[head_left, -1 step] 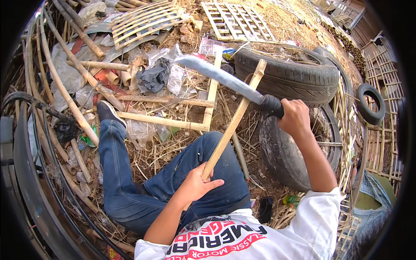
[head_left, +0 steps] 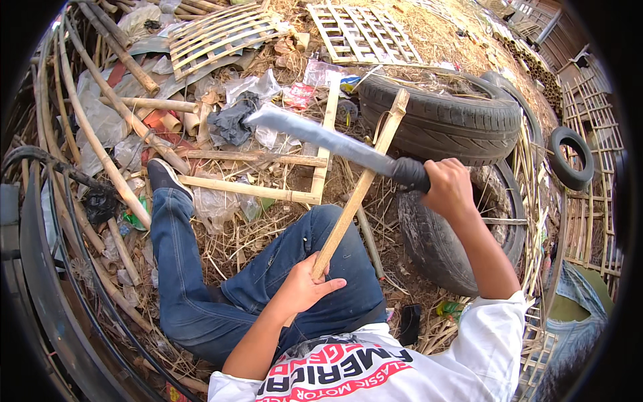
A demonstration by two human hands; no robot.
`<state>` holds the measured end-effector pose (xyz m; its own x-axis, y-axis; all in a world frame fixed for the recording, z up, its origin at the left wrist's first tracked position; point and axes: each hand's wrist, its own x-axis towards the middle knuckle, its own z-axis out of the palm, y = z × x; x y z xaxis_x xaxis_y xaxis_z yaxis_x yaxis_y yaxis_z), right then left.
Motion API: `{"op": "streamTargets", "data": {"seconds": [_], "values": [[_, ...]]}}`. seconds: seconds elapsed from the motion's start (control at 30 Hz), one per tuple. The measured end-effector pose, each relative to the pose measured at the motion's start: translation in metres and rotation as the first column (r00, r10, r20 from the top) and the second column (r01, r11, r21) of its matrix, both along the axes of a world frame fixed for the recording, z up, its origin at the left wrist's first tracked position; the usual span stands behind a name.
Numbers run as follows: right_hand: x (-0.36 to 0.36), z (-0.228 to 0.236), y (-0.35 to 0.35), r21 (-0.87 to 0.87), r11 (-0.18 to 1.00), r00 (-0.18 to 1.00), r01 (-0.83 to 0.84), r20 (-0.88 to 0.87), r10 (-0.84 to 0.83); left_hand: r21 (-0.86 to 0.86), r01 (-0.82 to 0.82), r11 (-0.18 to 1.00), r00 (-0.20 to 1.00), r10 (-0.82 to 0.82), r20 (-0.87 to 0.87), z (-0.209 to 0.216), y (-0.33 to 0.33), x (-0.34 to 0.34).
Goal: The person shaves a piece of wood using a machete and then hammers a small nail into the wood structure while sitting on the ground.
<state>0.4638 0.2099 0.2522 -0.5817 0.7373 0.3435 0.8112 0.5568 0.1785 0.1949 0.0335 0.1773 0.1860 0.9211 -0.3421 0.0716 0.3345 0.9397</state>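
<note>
My right hand (head_left: pixel 447 189) is wrapped round the dark grip of a machete (head_left: pixel 325 143). Its long, broad blade points up and to the left, crossing a split bamboo strip (head_left: pixel 355 201) near the strip's upper part. Whether blade and bamboo touch, I cannot tell. The strip slants up to the right over my bent knee, and my left hand (head_left: pixel 301 288) closes round its lower end. Beyond my knee, several bamboo pieces lie on the ground, among them a pale strip (head_left: pixel 254 189) and a cross strip (head_left: pixel 326 141).
A worn tyre (head_left: pixel 435 114) lies at the upper right, another (head_left: pixel 435 241) leans below it. Bamboo lattices (head_left: pixel 365 33) are at the back. Long bamboo poles (head_left: pixel 97 147) and plastic litter (head_left: pixel 231 120) fill the left. Dry straw covers the ground.
The machete and my right hand have moved slightly down and to the left, bringing the blade lower across the bamboo strip. My left hand stays in place on the strip.
</note>
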Motion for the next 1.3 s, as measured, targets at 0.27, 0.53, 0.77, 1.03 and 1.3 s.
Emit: {"op": "streamTargets", "data": {"seconds": [0.27, 0.53, 0.77, 1.03, 1.3], "values": [[0.035, 0.007, 0.031, 0.131, 0.984, 0.992, 0.123, -0.027, -0.120, 0.000, -0.048, 0.999, 0.966, 0.047, -0.254, 0.002, -0.013, -0.011], [0.007, 0.000, -0.015, 0.108, 0.989, 0.990, -0.105, -0.082, 0.114, -0.259, 0.106, 0.960, 0.848, 0.048, 0.527, -0.013, -0.011, -0.022], [-0.021, -0.020, -0.049, -0.114, 0.913, 0.902, -0.392, -0.245, 0.356, -0.247, 0.398, 0.884, 0.564, -0.023, 0.826, -0.002, -0.005, -0.028], [-0.020, -0.012, -0.040, -0.092, 0.955, 0.948, -0.283, -0.175, 0.264, -0.221, 0.358, 0.907, 0.583, -0.032, 0.812, 0.000, -0.008, -0.027], [-0.005, -0.011, -0.020, -0.074, 0.980, 0.975, -0.187, -0.135, 0.176, -0.241, 0.280, 0.929, 0.703, -0.028, 0.711, 0.012, -0.014, -0.016]]}}
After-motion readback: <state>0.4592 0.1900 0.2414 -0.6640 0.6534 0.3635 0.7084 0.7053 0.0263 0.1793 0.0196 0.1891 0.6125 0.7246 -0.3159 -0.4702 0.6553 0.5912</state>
